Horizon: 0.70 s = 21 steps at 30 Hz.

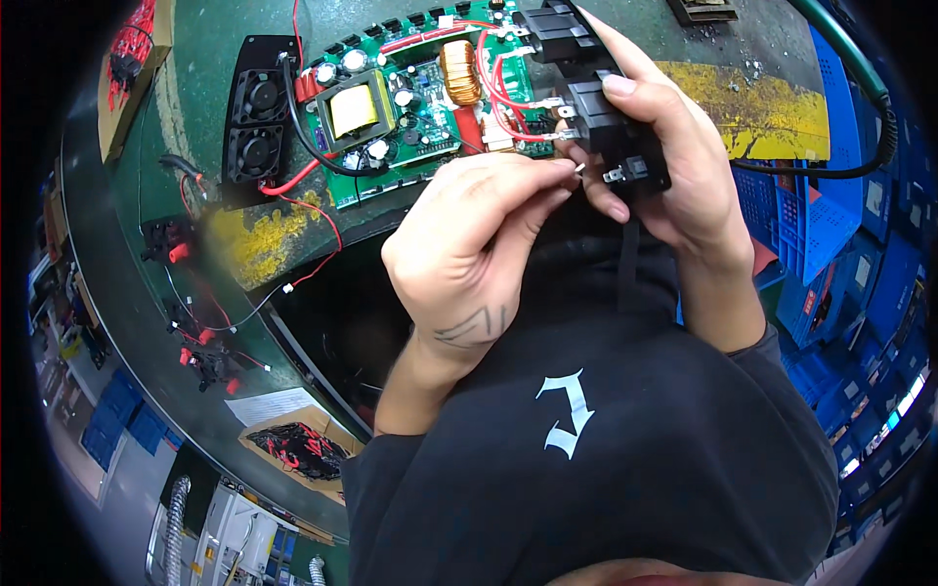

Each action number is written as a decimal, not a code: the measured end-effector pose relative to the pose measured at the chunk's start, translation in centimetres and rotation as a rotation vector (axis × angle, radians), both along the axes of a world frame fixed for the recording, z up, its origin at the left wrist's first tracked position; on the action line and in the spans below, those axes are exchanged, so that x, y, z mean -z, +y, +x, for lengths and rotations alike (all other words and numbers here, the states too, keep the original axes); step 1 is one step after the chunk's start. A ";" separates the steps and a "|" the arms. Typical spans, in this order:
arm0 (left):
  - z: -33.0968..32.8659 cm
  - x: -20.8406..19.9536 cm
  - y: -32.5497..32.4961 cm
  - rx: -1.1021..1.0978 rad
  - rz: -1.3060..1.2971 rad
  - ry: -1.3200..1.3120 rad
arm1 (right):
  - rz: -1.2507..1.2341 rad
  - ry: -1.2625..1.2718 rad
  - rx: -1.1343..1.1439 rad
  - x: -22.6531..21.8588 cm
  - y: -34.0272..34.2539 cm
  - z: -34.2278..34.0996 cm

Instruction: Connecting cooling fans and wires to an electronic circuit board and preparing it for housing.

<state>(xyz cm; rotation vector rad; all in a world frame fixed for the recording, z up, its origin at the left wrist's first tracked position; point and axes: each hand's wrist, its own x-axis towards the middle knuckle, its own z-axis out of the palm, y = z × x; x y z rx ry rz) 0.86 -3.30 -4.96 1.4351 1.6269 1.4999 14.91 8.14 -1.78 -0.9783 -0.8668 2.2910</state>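
Observation:
My right hand (689,146) is closed round a black end panel with sockets (606,112), held upright at the near right corner of the circuit board. Red wires (495,93) run from metal tabs on its sockets to the green circuit board (337,186). With thumb and forefinger together, my left hand (469,234) pinches a small wire terminal (579,169) close to a bare tab low on the panel. On the board sit a copper coil (459,73) and a yellow transformer (354,109). The terminal's wire is mostly hidden by my left hand.
A black panel with two fans (259,117) stands at the board's left, joined by cables. Several small black-and-red parts (205,361) with loose wires lie at left, near a cardboard box of wires (298,449). Blue crates (811,225) stand at right, and a dark green hose (870,68) hangs there.

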 end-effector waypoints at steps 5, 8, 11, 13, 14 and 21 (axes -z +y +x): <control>0.3 0.0 0.4 -0.038 -0.021 0.130 | 0.858 0.804 -0.294 7.9 4.3 -1.1; 0.5 0.3 0.2 -0.073 -0.010 0.173 | 0.811 0.714 -0.225 8.0 3.1 -0.8; 0.8 0.6 0.2 -0.105 0.035 0.182 | 0.551 0.708 -0.109 6.8 1.7 -0.7; 0.9 0.7 0.3 -0.108 0.065 0.184 | 0.639 0.740 -0.128 7.8 2.5 -1.1; 0.9 0.7 0.3 -0.101 0.055 0.169 | 0.728 0.772 -0.148 8.1 2.8 -1.1; 0.4 1.0 0.1 -0.075 0.049 0.188 | -0.095 0.051 0.174 2.5 0.5 -1.4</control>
